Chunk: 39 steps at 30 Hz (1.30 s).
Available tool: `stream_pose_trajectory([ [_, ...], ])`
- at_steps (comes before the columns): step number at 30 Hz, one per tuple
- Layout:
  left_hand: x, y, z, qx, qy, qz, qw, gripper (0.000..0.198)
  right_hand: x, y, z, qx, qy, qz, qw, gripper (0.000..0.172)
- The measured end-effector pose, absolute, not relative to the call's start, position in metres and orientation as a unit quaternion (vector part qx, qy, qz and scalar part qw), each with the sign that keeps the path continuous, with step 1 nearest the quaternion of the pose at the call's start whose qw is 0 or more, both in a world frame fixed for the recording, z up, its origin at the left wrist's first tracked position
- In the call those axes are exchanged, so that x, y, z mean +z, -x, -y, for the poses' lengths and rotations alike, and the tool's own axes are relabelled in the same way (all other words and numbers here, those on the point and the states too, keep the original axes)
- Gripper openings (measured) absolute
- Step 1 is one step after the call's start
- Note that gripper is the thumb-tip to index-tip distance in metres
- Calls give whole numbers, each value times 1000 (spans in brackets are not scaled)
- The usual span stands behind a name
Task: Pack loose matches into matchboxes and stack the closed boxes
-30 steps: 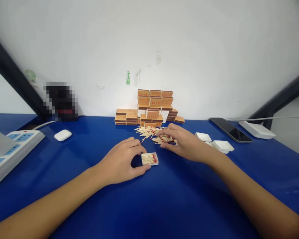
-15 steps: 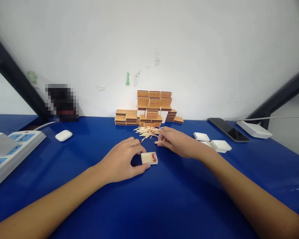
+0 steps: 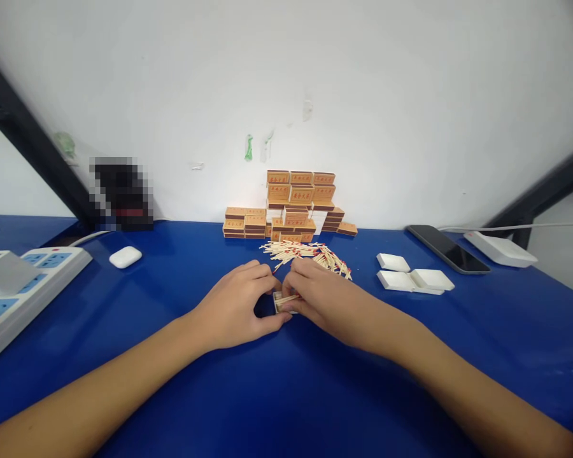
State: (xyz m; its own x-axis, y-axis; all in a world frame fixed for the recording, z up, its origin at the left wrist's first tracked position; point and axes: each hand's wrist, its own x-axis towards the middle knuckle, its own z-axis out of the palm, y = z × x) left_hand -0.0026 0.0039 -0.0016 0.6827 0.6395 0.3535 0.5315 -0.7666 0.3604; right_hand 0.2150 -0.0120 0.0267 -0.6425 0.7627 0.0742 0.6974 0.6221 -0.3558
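On the blue table, my left hand point(image 3: 241, 305) grips a small white matchbox tray point(image 3: 275, 305) between thumb and fingers. My right hand point(image 3: 315, 296) is over the tray, its fingers pinched on a few matches point(image 3: 287, 299) that lie at the tray's opening. Most of the tray and what lies inside are hidden by the right hand. Just beyond both hands spreads a loose pile of red-tipped matches point(image 3: 332, 261).
Behind the pile, orange matchboxes point(image 3: 296, 216) are stacked against the wall. At right lie several white trays point(image 3: 396, 280), a phone point(image 3: 446, 248) and a white box point(image 3: 500, 248). A power strip point(image 3: 71, 261) and a white earphone case point(image 3: 125, 257) are at left.
My right hand has moved from the match pile towards me and left, over the tray, carrying matches. My left hand keeps its hold on the tray. The view has shifted slightly.
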Motion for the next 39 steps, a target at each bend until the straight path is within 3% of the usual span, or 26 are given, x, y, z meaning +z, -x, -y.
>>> stream_pose_trajectory([
  [7,3,7,-4,221,-905,-344,118,35,33,-245,-1,166,438,875,123,12],
  [15,9,8,-1,232,-900,-345,128,15,40,-256,0,230,453,859,65,17],
  [19,6,8,-2,234,-898,-345,139,10,36,-253,0,228,449,862,64,11],
  [28,0,2,-1,259,-882,-347,188,9,26,-254,-5,193,416,885,81,10],
  [35,1,3,1,269,-882,-334,198,13,39,-250,0,143,425,883,143,14],
  [39,5,3,2,248,-898,-314,184,18,41,-242,9,142,405,894,126,14],
])
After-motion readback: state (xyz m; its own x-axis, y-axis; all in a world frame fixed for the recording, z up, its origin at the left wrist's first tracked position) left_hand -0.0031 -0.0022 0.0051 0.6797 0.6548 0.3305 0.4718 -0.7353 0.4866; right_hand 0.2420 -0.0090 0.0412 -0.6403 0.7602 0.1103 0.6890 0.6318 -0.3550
